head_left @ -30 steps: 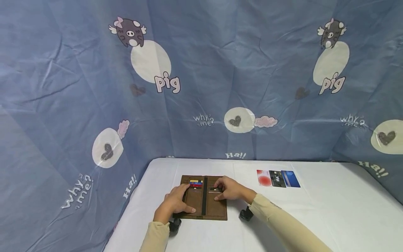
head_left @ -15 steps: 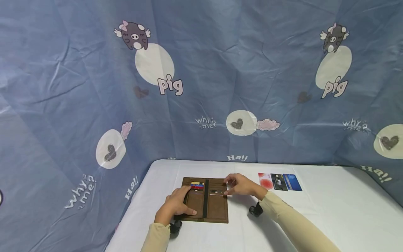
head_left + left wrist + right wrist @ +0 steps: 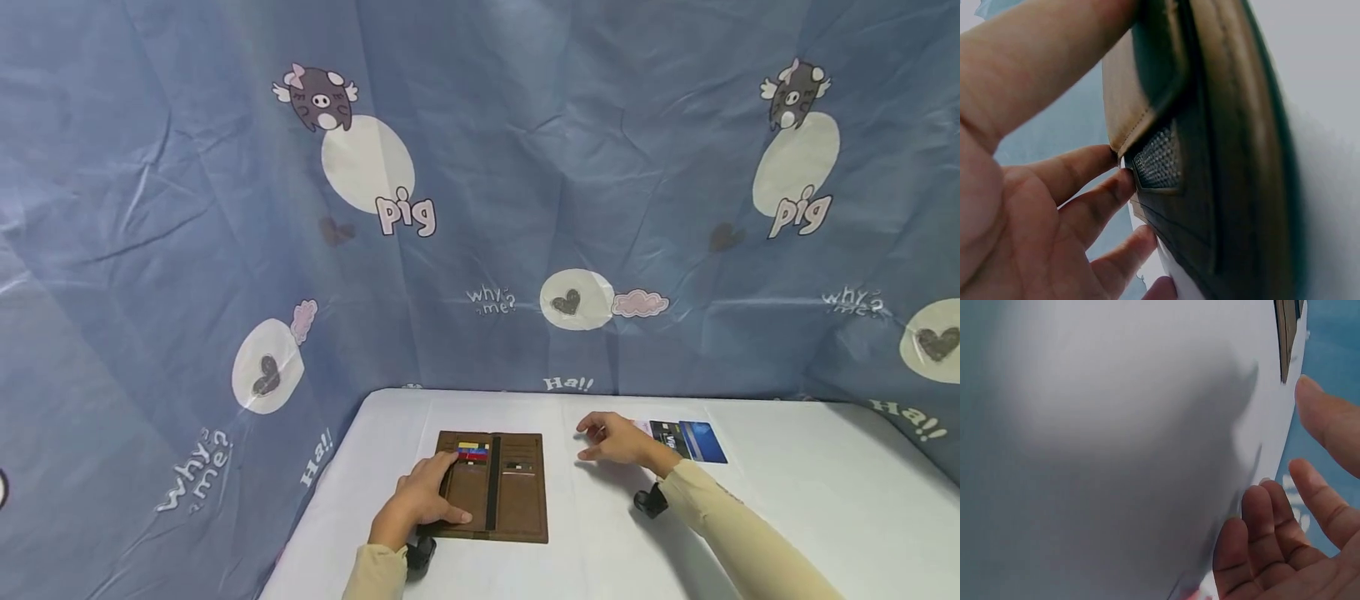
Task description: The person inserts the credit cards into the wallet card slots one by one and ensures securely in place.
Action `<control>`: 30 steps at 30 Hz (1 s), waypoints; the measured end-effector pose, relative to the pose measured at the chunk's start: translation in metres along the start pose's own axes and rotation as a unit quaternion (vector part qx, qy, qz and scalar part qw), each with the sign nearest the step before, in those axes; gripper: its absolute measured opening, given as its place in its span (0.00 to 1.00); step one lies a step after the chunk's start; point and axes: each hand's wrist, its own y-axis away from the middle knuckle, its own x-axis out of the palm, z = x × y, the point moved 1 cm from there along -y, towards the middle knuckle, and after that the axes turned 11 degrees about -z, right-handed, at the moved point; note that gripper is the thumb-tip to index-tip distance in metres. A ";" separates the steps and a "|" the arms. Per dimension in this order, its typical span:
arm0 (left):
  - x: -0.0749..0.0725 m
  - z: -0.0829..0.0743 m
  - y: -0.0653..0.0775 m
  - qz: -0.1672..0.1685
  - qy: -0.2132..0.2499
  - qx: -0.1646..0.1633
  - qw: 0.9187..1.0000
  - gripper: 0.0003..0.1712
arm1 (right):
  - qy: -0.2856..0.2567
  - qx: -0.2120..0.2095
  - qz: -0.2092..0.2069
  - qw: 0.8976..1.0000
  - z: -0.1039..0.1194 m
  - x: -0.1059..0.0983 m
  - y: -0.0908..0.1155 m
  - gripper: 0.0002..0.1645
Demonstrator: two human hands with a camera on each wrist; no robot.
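Observation:
A brown wallet (image 3: 519, 510) lies spread on the white table, a dark strap (image 3: 492, 483) down its middle. My left hand (image 3: 422, 493) rests on its left half, thumb near the lower part and fingertips by the card slots. In the left wrist view those fingertips touch the wallet (image 3: 1235, 125) beside a mesh window (image 3: 1160, 159). Several colourful cards (image 3: 472, 452) show in the left slots; a dark card (image 3: 519, 468) sits in a right one. Right of the wallet, my right hand (image 3: 618, 439) hovers with loosely bent fingers, holding nothing.
Beyond the right hand lie a black VIP card (image 3: 664, 433) and a blue card (image 3: 703, 442). A red-and-white card (image 3: 642, 426) is mostly hidden behind that hand. A blue patterned cloth (image 3: 480, 208) hangs behind the table's back edge.
My right hand has left the wallet's right half and moved right, toward the loose cards, with nothing in it. The left hand stays on the wallet. The head view has shifted slightly.

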 end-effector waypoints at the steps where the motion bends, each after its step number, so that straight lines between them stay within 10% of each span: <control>1: 0.000 -0.001 0.000 0.000 -0.001 0.001 1.000 0.60 | 0.001 0.008 -0.003 1.000 -0.001 -0.004 0.000 0.26; 30: -0.001 -0.002 -0.001 0.005 -0.017 0.001 1.000 0.61 | -0.042 0.130 -0.051 0.989 -0.054 -0.068 0.024 0.37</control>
